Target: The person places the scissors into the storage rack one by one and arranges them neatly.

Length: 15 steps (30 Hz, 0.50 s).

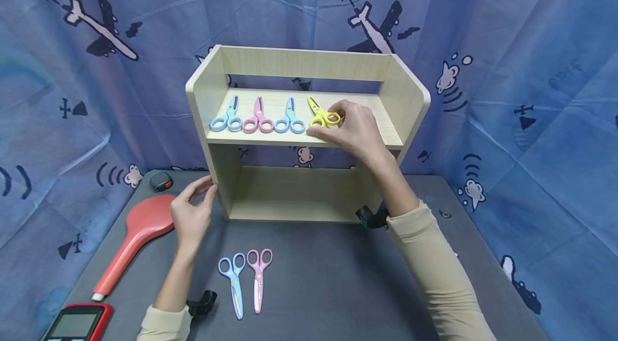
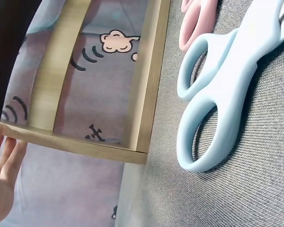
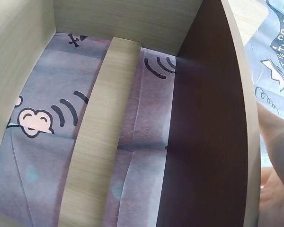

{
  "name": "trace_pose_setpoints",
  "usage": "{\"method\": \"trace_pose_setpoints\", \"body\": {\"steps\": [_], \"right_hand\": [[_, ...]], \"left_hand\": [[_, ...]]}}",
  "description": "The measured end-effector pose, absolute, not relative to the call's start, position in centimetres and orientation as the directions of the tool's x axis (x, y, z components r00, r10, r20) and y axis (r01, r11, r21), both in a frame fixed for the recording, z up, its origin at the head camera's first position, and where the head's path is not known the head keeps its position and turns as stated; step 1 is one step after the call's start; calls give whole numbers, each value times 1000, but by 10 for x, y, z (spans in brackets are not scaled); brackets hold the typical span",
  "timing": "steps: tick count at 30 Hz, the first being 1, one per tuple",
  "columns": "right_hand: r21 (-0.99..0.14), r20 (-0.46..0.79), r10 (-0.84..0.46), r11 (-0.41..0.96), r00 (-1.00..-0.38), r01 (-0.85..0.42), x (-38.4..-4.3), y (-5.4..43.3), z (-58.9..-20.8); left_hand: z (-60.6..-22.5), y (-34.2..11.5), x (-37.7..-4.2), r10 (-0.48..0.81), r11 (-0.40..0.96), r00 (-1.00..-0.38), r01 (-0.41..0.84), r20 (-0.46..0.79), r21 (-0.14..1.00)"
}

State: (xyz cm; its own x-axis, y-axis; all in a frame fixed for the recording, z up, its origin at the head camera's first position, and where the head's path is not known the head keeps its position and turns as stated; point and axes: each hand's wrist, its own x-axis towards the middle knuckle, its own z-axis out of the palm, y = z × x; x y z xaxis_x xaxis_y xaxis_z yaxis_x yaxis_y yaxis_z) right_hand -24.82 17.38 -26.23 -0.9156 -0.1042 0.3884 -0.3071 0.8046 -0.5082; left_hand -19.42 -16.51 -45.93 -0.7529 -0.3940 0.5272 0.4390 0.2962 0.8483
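In the head view my right hand [image 1: 356, 129] holds the yellow scissors [image 1: 318, 112] by their handle loops on the upper shelf, thumb at the shelf's front edge. To their left lie blue scissors [image 1: 290, 117], pink scissors [image 1: 258, 117] and another blue pair [image 1: 227, 116], blades pointing back. My left hand [image 1: 192, 213] touches the front edge of the wooden rack's [image 1: 199, 95] left side with its fingertips. In the right wrist view the shelf board hides most of my right hand [image 3: 274, 196], and the scissors are out of sight.
On the grey table before the rack lie blue scissors [image 1: 235, 282] and pink scissors [image 1: 258, 279]. A red paddle-shaped thing [image 1: 140, 231], a device with a red frame and screen [image 1: 79, 322] and a small black object [image 1: 161, 181] are at the left. A patterned curtain [image 1: 531, 89] hangs behind.
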Motion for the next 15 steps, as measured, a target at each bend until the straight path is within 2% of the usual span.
{"method": "trace_pose_setpoints", "body": {"steps": [15], "right_hand": [[-512, 243, -192, 807, -951, -294, -242, 181, -249]], "left_hand": [[-460, -165, -195, -396, 309, -753, 430, 526, 848]]}}
